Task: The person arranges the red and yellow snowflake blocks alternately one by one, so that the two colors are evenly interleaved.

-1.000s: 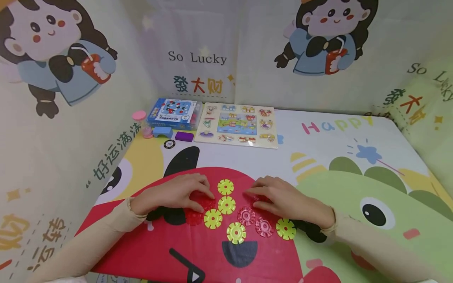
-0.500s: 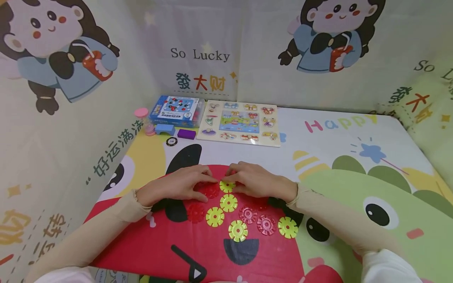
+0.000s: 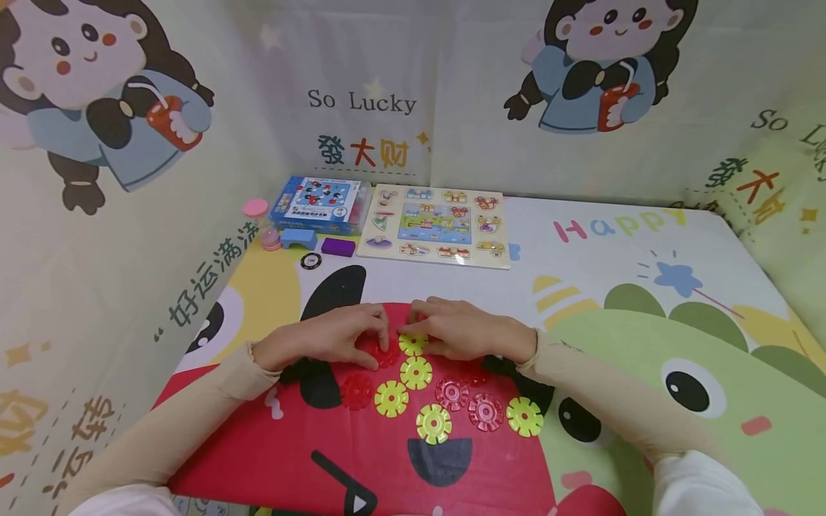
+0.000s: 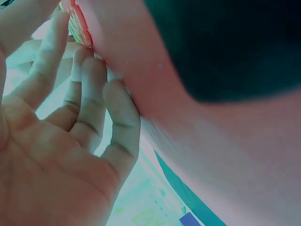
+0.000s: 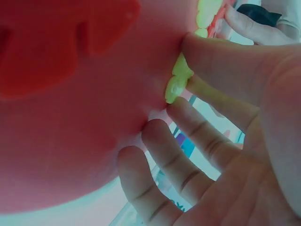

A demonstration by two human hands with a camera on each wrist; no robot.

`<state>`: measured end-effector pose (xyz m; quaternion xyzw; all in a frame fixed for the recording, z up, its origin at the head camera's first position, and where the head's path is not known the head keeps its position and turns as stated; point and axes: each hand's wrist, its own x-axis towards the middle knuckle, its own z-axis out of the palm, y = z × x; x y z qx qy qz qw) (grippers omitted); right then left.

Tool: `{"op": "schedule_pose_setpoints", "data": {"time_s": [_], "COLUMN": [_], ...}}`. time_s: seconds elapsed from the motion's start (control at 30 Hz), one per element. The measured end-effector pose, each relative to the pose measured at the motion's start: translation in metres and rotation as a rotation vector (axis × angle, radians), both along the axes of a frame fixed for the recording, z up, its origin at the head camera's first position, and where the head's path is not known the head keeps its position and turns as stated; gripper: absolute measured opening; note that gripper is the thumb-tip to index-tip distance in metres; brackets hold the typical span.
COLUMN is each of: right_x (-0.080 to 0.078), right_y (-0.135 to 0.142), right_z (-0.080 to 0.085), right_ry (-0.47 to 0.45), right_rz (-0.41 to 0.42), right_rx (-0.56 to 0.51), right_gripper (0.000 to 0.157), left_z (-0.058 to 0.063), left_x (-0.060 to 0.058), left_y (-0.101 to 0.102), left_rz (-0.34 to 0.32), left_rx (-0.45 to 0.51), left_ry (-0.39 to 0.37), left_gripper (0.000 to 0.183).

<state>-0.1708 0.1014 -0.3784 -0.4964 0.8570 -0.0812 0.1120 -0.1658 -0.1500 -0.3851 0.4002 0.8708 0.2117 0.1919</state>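
Note:
Slotted plastic snowflake discs lie flat on the red printed part of the table. My left hand [image 3: 335,335] touches a red disc [image 3: 388,353], index fingertip on it and thumb by its near edge. Beside it, my right hand [image 3: 463,330] has thumb and index finger bent around the top yellow disc [image 3: 413,346], which the right wrist view shows as a yellow edge [image 5: 178,85] between them. Below are more yellow discs [image 3: 416,373], another red disc [image 3: 357,391] and pinkish-red discs [image 3: 485,411]. A red disc [image 5: 37,52] looms close in the right wrist view.
Along the back left stand a blue boxed set [image 3: 319,206], a wooden puzzle board [image 3: 371,244], a pink sand timer [image 3: 256,209], a blue arch block [image 3: 299,239], a purple block [image 3: 338,247] and a round black-and-white chip [image 3: 311,261]. Printed cloth walls surround the table.
My right hand has moved left from a pinkish-red disc to the top yellow one. My left index finger has shifted onto the red disc, which sits slightly nearer the yellow one.

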Motion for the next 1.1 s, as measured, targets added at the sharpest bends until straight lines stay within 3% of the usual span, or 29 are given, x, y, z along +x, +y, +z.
{"op": "schedule_pose_setpoints", "data": {"time_s": [0.2, 0.37, 0.53, 0.83, 1.1], "right_x": [0.000, 0.000, 0.002, 0.002, 0.002], "right_y": [0.000, 0.000, -0.002, -0.001, 0.001], "right_z": [0.002, 0.002, 0.001, 0.001, 0.002], "right_ry": [-0.049, -0.067, -0.075, -0.076, -0.101], "right_rz": [-0.029, -0.066, -0.086, -0.080, -0.073], "right_rx": [-0.021, -0.020, -0.010, -0.035, -0.036], "right_gripper": [0.051, 0.048, 0.048, 0.047, 0.048], "left_z": [0.001, 0.000, 0.000, 0.004, 0.005], "left_x": [-0.004, -0.011, -0.009, -0.003, -0.002], "left_y": [0.001, 0.003, 0.002, -0.001, 0.003], "left_rz": [-0.002, -0.004, 0.020, -0.048, -0.068], "left_rx": [0.027, 0.027, 0.027, -0.012, -0.089], "left_ry": [-0.082, -0.142, -0.141, 0.084, 0.258], "left_gripper": [0.053, 0.051, 0.051, 0.055, 0.055]}}
